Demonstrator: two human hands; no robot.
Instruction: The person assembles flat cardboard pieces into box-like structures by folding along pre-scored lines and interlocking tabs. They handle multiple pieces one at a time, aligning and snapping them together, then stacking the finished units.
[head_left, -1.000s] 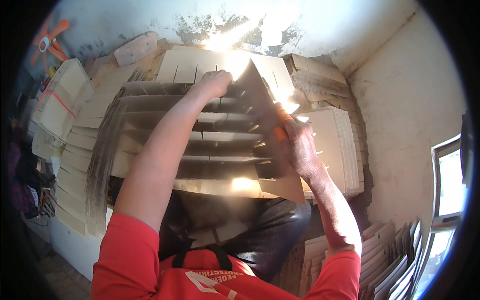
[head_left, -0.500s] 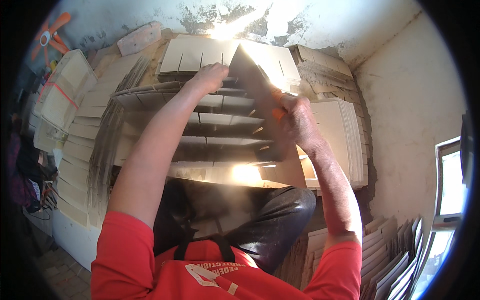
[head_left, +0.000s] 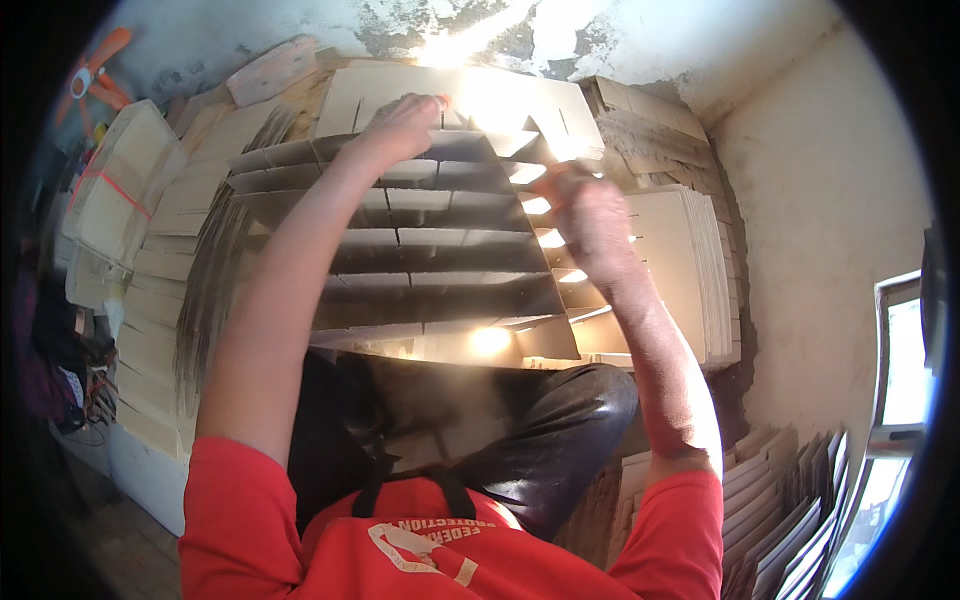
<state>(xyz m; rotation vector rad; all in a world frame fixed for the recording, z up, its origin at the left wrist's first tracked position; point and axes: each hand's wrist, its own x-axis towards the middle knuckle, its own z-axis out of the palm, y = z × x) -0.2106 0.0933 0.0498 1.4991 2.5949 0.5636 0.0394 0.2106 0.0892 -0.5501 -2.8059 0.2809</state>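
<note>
Nearest to me are my red sleeves and the dark trousers (head_left: pixel 520 420) over my lap; there is no table, and the work rests above my knees. On it stands the cardboard divider grid (head_left: pixel 430 250), a lattice of slotted grey-brown strips tilted away from me. I count about six long cross strips in it, though the far ones merge in the glare, so I would not swear to the number.

My left hand (head_left: pixel 405 125) reaches to the far top edge of the grid, fingers curled over a strip there; it grips that edge as far as I can see. My right hand (head_left: pixel 590 215) sits at the grid's right side, blurred, its fingers bent down among the strip ends. I cannot tell whether it actually pinches one.

Just right of the grid lies one flat stack of cardboard sheets (head_left: pixel 690 270). Lower right, beside my arm, a row of cardboard sheets stands on edge (head_left: pixel 790 510), too many to count. To my left, several bundles of folded cardboard (head_left: pixel 120 190) are heaped, one tied with a red band. Behind the grid a pale slotted sheet (head_left: pixel 480 100) leans up, washed out by sun.

Farthest off, the rough plastered wall (head_left: pixel 800 180) is patchy and flaking. One window (head_left: pixel 900 360) shows at the right rim, and one orange fan-like thing (head_left: pixel 95 65) at upper left.
</note>
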